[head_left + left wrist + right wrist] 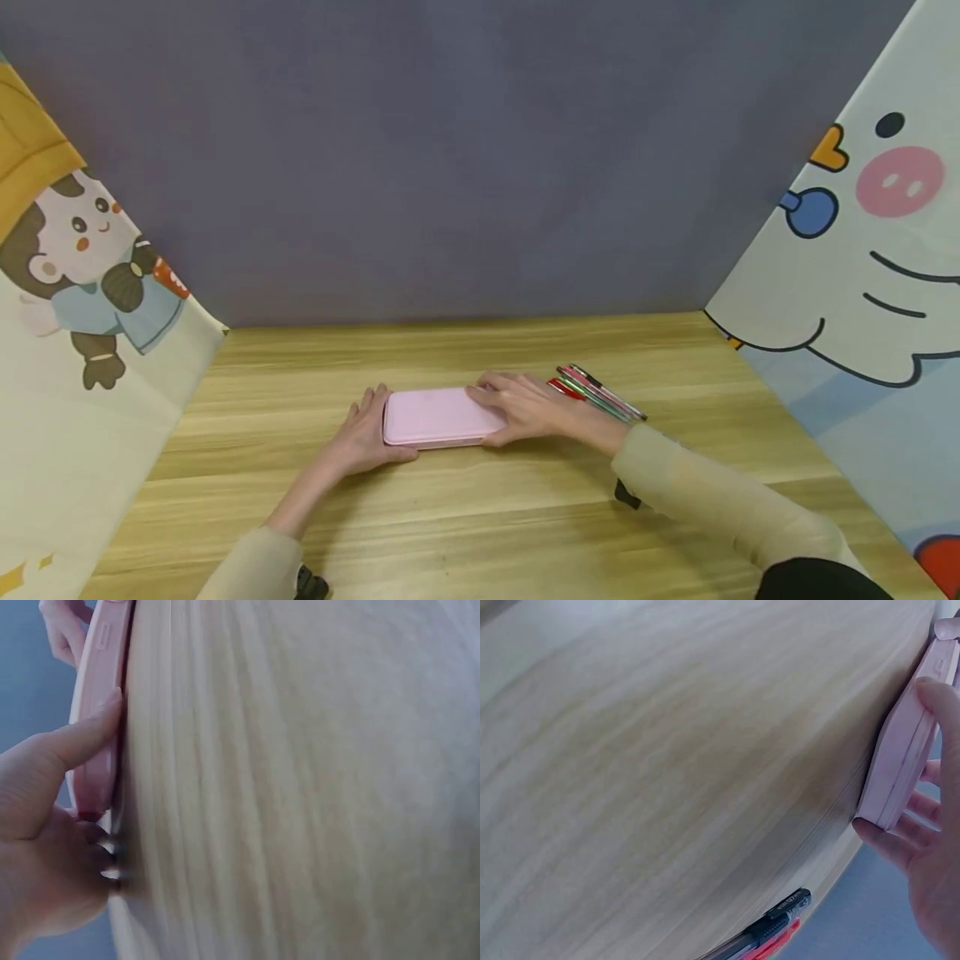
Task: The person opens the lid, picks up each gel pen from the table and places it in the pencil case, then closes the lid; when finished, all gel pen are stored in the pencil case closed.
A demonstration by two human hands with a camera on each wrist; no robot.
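1. The pink case (438,417) lies flat on the table (480,517), a little left of centre in the head view, with its lid fully down and both hands on it.
2. The left hand (365,435) cups the case's left end: the thumb curls along the near edge and the fingers reach up round the far side, so it grips the case.
3. The right hand (525,407) lies over the right end, fingers spread across the lid and thumb tucked at the near edge (the right wrist view shows the thumb and fingers bracketing the case's edge), so it holds the case too.
4. A bunch of pens (596,392) lies loose on the table just right of the right hand, partly hidden behind it, and outside the case. By my reading the packing has not begun: the case is shut, nothing has gone in, and opening it looks like the step in hand.
5. The case is a slim, pale pink rectangle with rounded corners and a plain, smooth lid. In the wrist views a seam runs along its side between lid and base, and it looks rigid rather than soft.
6. The pens are thin, in red, pink, green and dark barrels, bundled side by side and slanting toward the lower right.
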